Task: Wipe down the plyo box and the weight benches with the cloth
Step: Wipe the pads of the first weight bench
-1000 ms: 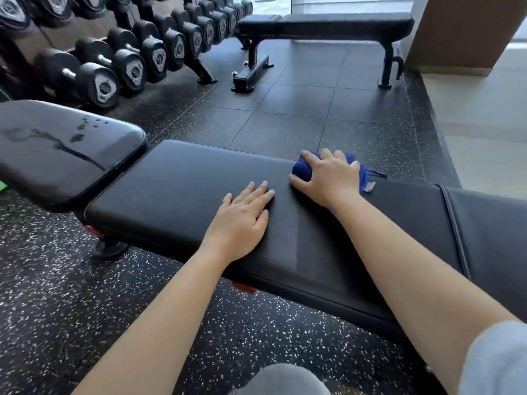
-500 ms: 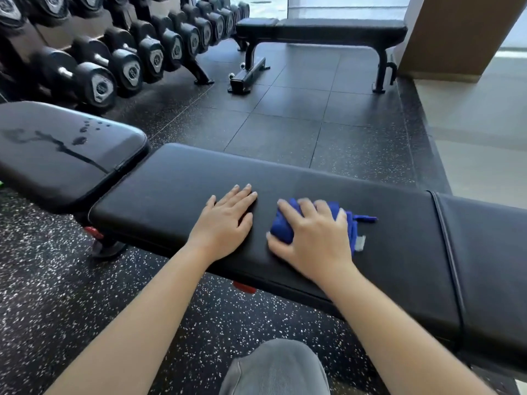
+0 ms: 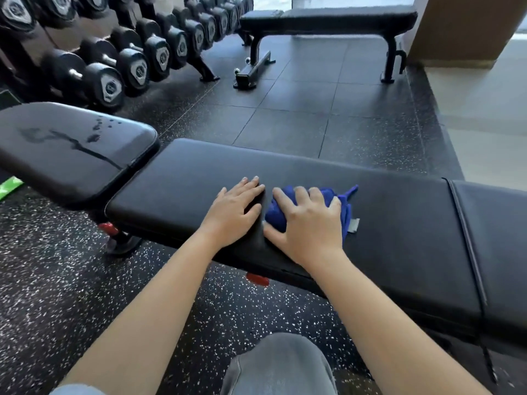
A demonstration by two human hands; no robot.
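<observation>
**Mid-wipe on the long pad: stuff that could bite**

The right hand (image 3: 308, 223) has its fingers curled over the bunched-up blue cloth (image 3: 345, 202) and presses it onto the long pad of the near weight bench (image 3: 399, 223), roughly mid-pad. The left hand (image 3: 233, 212) lies flat just beside it, fingers straight, holding nothing.

My worries:
- The cloth is balled up, so each pass probably cleans a narrow strip and leaves gaps.
- Its loose tail and tag stick out and could just drag along.
- The seat pad (image 3: 71, 143) on the left has wet streaks and drops on it. It's easy to skip, and a bracing palm would likely slip there.
- The far bench (image 3: 328, 18) could get forgotten.
</observation>
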